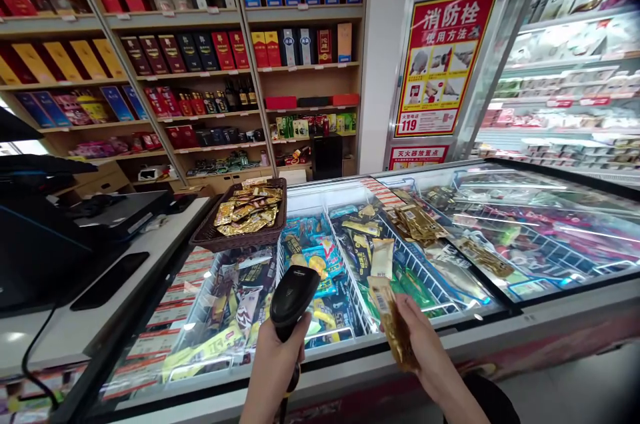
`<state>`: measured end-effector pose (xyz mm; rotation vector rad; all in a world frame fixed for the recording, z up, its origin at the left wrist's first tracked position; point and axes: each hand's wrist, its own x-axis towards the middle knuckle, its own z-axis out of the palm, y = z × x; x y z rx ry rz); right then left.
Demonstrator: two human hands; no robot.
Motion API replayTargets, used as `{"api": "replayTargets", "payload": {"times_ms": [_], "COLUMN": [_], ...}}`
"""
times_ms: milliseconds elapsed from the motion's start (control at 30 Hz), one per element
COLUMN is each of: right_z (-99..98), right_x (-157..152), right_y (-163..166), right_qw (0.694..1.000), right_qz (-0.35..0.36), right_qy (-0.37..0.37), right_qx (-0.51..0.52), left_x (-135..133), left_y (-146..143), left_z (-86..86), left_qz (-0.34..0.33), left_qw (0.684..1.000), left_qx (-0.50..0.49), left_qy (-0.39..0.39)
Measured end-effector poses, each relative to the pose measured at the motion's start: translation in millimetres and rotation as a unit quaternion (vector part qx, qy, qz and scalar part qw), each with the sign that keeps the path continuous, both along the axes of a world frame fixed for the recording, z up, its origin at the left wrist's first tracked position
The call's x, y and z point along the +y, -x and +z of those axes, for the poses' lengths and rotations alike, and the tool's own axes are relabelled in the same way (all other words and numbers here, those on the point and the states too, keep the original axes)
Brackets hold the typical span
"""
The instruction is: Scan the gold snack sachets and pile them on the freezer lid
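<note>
My left hand (281, 357) is wrapped around the handle of a black barcode scanner (296, 292), its head pointing forward over the freezer. In my right hand (417, 331) is a gold snack packet (390, 321) with a pale top, held tilted at the freezer's near edge. A pile of similar gold packets (415, 221) lies on the glass lid beyond my right hand. To the left, a brown woven basket (240, 239) holds several more gold packets (250, 205).
The glass-topped freezer (320, 361) spans the front, with white wire baskets (350, 277) of ice creams inside. At left stands a counter (30, 331) with a black phone (110, 281) and a cable. Behind are shelves (200, 74) of boxed goods and a red poster (445, 64).
</note>
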<state>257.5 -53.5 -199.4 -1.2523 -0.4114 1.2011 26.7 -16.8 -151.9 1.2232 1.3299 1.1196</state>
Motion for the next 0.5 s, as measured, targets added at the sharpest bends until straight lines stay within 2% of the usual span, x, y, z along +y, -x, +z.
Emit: {"api": "replayTargets", "payload": {"times_ms": [67, 133, 233, 367, 500], "right_z": [1.5, 0.3, -4.8, -5.1, 4.1], "right_x": [-3, -4, -1, 14, 46], "right_y": [-1, -1, 1, 3, 5], "right_qw": [0.998, 0.996, 0.993, 0.984, 0.968], "right_qz": [0.053, 0.088, 0.079, 0.046, 0.081], "right_qy": [0.008, -0.024, -0.085, -0.075, -0.066], "right_qx": [0.017, 0.017, -0.031, -0.157, -0.228], "left_x": [2, 3, 3, 5, 13], "left_y": [-1, -2, -3, -3, -2], "left_z": [-0.4, -0.7, -1.3, -2.0, 1.3], "left_qz": [0.006, 0.01, 0.006, 0.009, 0.015], "left_qw": [1.0, 1.0, 1.0, 1.0, 1.0], "left_qx": [-0.011, -0.019, -0.021, -0.021, -0.016], "left_qy": [-0.003, -0.006, -0.009, -0.012, -0.021]}}
